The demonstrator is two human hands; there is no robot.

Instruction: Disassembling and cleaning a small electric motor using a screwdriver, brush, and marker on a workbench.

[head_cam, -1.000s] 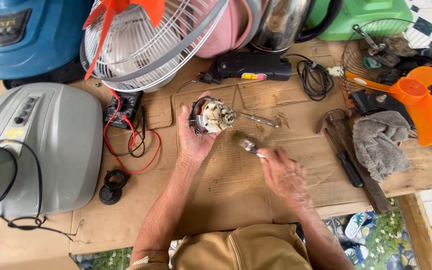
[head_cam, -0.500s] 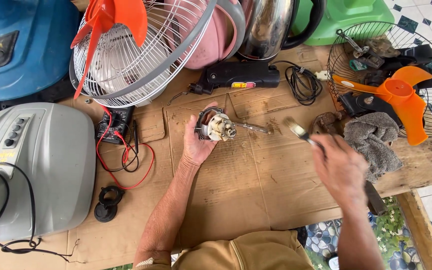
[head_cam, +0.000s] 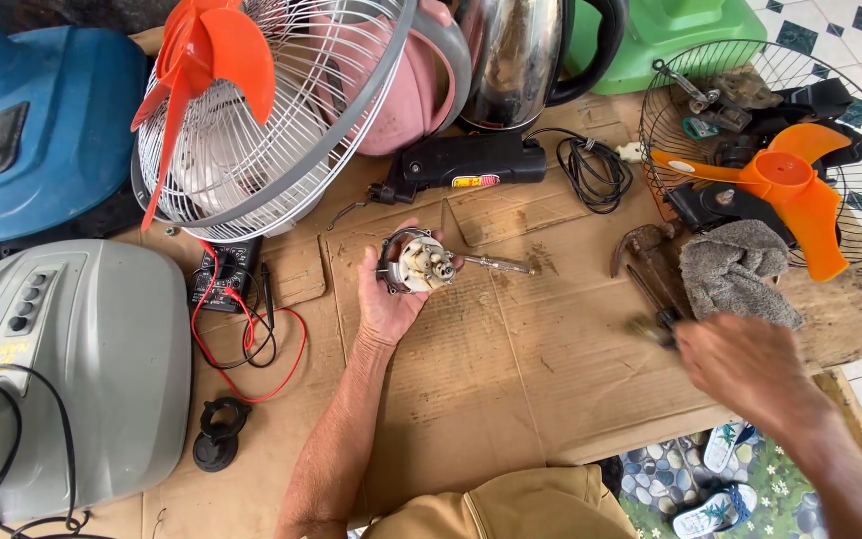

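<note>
One small fan motor (head_cam: pixel 419 265) sits at frame centre, cupped in the left hand (head_cam: pixel 391 294), its shaft pointing right; the right hand (head_cam: pixel 750 369), blurred at lower right, well apart, pinches a small tool (head_cam: pixel 650 324) beside the pliers (head_cam: pixel 650 265)
</note>
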